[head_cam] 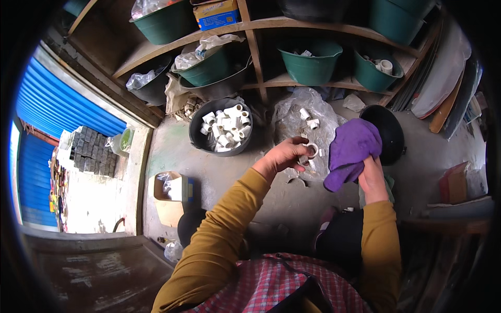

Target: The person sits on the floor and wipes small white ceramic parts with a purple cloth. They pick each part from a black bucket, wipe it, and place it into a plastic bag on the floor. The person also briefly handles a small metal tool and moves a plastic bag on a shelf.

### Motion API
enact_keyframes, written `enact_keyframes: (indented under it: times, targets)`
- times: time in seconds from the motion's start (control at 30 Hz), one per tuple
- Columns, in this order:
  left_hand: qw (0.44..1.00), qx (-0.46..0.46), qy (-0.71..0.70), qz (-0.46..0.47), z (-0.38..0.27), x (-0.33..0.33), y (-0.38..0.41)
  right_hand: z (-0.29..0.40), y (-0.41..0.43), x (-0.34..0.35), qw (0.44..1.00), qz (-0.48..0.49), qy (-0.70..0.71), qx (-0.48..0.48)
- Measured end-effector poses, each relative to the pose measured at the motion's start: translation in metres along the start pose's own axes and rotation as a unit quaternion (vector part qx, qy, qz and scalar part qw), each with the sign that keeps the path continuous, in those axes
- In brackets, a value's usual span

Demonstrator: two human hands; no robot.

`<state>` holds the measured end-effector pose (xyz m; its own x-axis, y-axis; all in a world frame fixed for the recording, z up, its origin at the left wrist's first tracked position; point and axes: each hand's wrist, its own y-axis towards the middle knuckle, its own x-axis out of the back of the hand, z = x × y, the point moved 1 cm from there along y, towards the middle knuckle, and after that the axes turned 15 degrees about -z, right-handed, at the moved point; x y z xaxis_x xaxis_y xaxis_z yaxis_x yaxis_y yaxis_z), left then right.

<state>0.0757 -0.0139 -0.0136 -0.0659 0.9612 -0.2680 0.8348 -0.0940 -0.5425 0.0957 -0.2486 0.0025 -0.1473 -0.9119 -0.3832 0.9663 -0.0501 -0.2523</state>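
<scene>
My left hand (291,153) holds a white plastic pipe fitting (312,150) by its ring-shaped end, above a sheet of clear plastic. In my right hand (372,176) is a purple cloth (354,146), draped over the fingers and hiding most of them. The crumpled clear plastic sheet (287,113) lies on the floor ahead, with a few white fittings (305,114) on it. Left of it stands a black tub (194,143) heaped with white pipe fittings (231,127). Behind the cloth, an empty-looking black bucket (393,137) lies tilted.
Wooden shelves (274,83) across the back hold green tubs (311,66) and a blue and yellow carton (217,15). An open cardboard box (171,211) stands on the floor at the left, near a doorway. Sheets and boards (446,101) lean at the right.
</scene>
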Motion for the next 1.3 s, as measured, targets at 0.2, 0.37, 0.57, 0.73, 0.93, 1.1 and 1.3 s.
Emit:
enact_keyframes:
  times: [0.2, 0.37, 0.57, 0.73, 0.93, 1.1, 1.3]
  targets:
    - [0.948, -0.199, 0.243, -0.046, -0.016, -0.003, -0.062, 0.004, -0.022, -0.021, 0.997, 0.056, 0.053, -0.025]
    - [0.903, -0.322, 0.252, -0.133, -0.014, -0.003, -0.093, -0.001, -0.06, -0.066, 0.964, 0.144, -0.217, 0.046]
    - [0.824, -0.409, 0.319, -0.23, 0.004, 0.002, -0.098, -0.034, -0.076, -0.109, 0.947, 0.125, -0.207, 0.211]
    - [0.804, -0.438, 0.326, -0.236, 0.005, 0.013, -0.096, -0.038, -0.053, -0.125, 0.983, 0.109, -0.144, -0.016]
    - [0.899, -0.4, 0.155, -0.089, -0.012, 0.013, -0.094, -0.069, -0.025, -0.111, 0.966, 0.122, 0.03, -0.228]
    - [0.779, -0.464, 0.296, -0.302, -0.019, 0.025, -0.081, -0.03, -0.024, -0.112, 0.981, 0.143, 0.013, -0.129]
    - [0.713, -0.522, 0.396, -0.251, -0.005, 0.008, -0.074, -0.05, -0.036, -0.114, 0.983, 0.115, -0.136, 0.044]
